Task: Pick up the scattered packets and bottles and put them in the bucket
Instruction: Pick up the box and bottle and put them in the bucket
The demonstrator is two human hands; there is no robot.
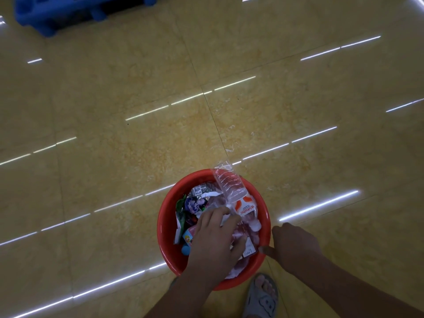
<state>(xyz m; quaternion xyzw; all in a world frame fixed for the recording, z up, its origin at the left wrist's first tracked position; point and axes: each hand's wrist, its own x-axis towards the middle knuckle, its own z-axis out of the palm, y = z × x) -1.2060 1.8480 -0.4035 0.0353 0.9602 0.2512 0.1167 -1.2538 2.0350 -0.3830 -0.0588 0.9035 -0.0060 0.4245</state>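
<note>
At lower centre, left hand presses the last visible bottle into the heaped bucket, right hand gripping its rim; nearly done.

The clear bottle leaning out of the red bucket has a white label with one brand word in orange-red letters, seen slantwise and too blurred to spell, with a line of finer print under it. A silver packet at the far side of the bucket shows a dark printed panel of small text, unreadable. A second label near the bucket's right rim bears tiny print, also illegible
</note>
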